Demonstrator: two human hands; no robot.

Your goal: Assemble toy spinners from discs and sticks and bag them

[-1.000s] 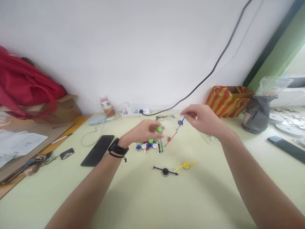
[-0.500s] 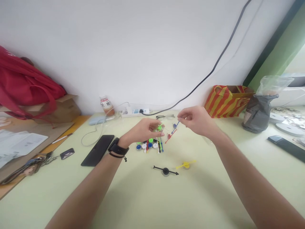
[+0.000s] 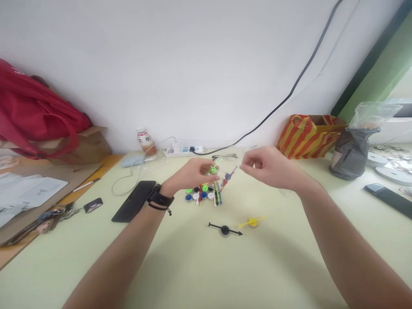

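Observation:
My left hand (image 3: 196, 175), wearing a black watch, pinches a bright green arrow spinner (image 3: 213, 170) above the cluster of parts. My right hand (image 3: 265, 165) hovers to the right with its fingers curled and the tips slightly apart. Just left of those tips is a blue arrow spinner (image 3: 228, 176), slightly blurred, with a red arrow spinner (image 3: 223, 184) by it. Below my left hand, several round discs (image 3: 204, 195) in blue, white, green and black sit beside coloured arrows (image 3: 217, 196). Nearer to me lie a black arrow spinner (image 3: 225, 230) and a yellow arrow spinner (image 3: 252, 222).
A black phone (image 3: 134, 201) lies left of the discs. Against the wall are a bottle (image 3: 145, 141), a power strip (image 3: 184, 149) and eyeglasses (image 3: 224, 157). A striped bag (image 3: 307, 136) and a grey bag (image 3: 350, 152) stand at the right.
The blue arrow spinner has left my right fingertips and moved down and left beside the red one. My right hand has shifted slightly down. My left hand keeps the green spinner.

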